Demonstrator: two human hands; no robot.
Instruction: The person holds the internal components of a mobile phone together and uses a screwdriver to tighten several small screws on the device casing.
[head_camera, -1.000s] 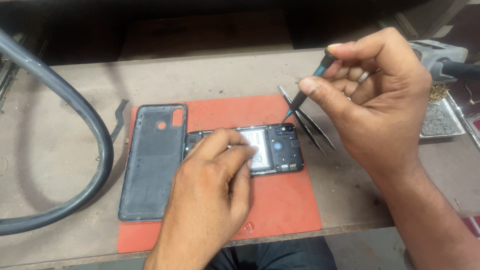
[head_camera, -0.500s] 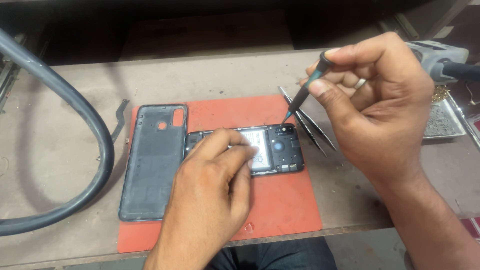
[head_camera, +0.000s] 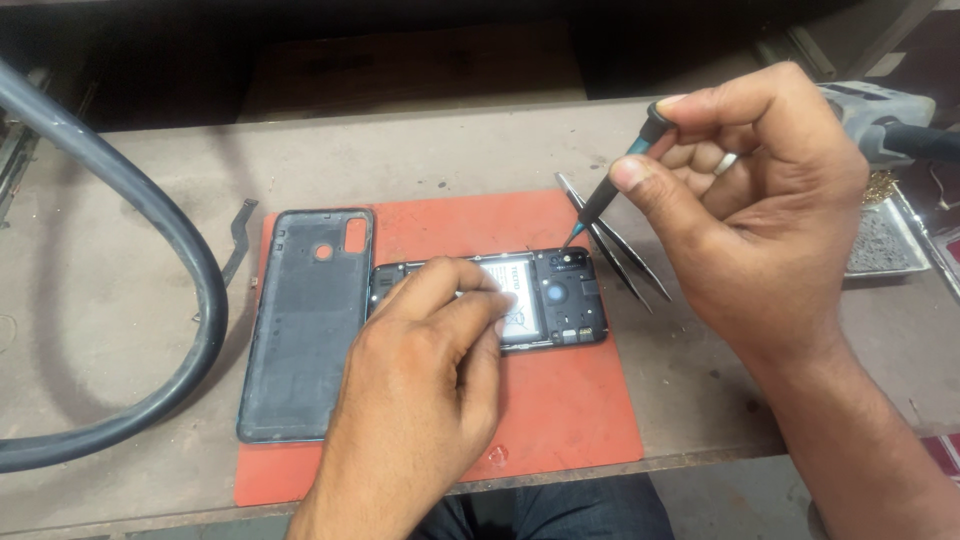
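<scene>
Opened phone, back cover removed, lying flat on an orange work mat with its inner frame and camera module facing up. The left hand rests on the phone's near half, fingers drawn together and pressing down on it, fingertips touching the battery area. The right hand holds a slim screwdriver with a teal-and-black handle: thumb and index finger are clamped on the shaft, the remaining fingers curled in behind. The driver slants downward from the fingers, its tip at the phone's far corner beside the camera module; whether the tip touches a screw cannot be told.

Just beyond the left knuckles lies the detached dark back cover, inner side up, partly on the mat. Beneath the right fingers, a pair of metal tweezers lies at the mat's edge on the wooden bench. Farther out past the left hand, a thick grey hose curves across the bench; past the right hand sits a small metal tray.
</scene>
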